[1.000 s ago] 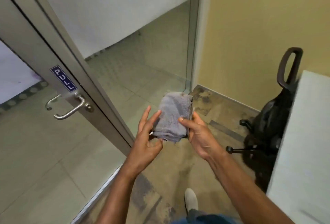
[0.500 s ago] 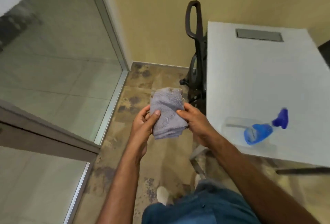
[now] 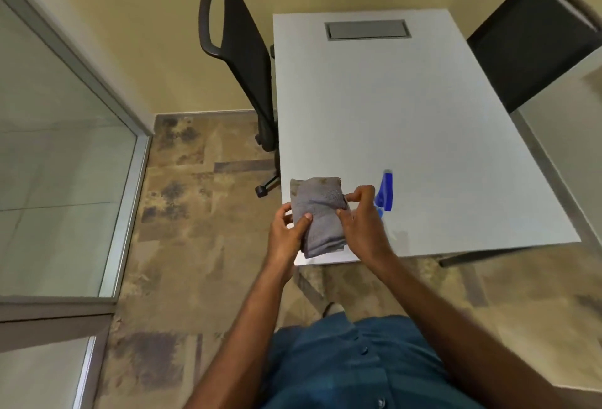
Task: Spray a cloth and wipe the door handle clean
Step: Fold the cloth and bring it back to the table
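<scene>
The left hand (image 3: 286, 236) grips the left side of a folded grey cloth (image 3: 321, 215), thumb pressed on top, while the right hand (image 3: 358, 223) pinches its right edge between thumb and fingers. The cloth is held over the near left corner of the white table (image 3: 423, 109). Just beside the right hand, near the table's near edge, lies a blue spray bottle (image 3: 385, 192), partly hidden. A black office chair (image 3: 241, 50) stands by the table's left edge.

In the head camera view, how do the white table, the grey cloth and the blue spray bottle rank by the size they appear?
1. White table, by far the largest.
2. Grey cloth, folded, held by both hands.
3. Blue spray bottle, smallest, though the right hand hides part of it.
</scene>
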The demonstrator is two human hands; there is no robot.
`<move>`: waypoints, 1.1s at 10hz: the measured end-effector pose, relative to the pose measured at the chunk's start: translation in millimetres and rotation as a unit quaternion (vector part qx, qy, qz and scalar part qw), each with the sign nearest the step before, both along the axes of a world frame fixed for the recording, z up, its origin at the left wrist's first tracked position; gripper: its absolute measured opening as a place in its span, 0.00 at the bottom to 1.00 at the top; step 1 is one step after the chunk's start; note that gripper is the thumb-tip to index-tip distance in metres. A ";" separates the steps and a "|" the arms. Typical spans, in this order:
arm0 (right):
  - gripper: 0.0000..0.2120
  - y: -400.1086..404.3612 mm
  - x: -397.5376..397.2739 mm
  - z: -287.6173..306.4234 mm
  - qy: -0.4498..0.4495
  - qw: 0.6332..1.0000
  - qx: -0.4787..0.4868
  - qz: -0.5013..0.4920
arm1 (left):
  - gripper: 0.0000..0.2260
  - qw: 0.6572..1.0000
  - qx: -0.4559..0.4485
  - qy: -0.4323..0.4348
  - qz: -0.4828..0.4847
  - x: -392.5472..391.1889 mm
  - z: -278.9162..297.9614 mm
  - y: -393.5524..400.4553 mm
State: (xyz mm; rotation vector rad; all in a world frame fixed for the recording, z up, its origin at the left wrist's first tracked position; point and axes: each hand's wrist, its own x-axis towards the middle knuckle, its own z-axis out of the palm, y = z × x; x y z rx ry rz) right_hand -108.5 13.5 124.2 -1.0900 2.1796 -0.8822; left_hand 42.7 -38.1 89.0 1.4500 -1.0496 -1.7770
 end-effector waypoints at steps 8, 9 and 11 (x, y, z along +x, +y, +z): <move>0.23 -4.5 -45.8 -122.7 0.185 0.947 0.144 0.219 | 0.41 0.802 -0.219 -0.497 -0.247 -86.5 -95.4 -0.6; 0.24 -4.5 -42.4 -129.5 0.204 0.946 0.147 0.206 | 0.45 0.748 -0.265 -0.538 -0.284 -84.6 -97.5 -2.0; 0.17 -12.4 -44.4 -135.7 0.209 0.905 0.243 0.279 | 0.43 0.671 -0.277 -0.571 -0.383 -84.3 -94.9 -14.9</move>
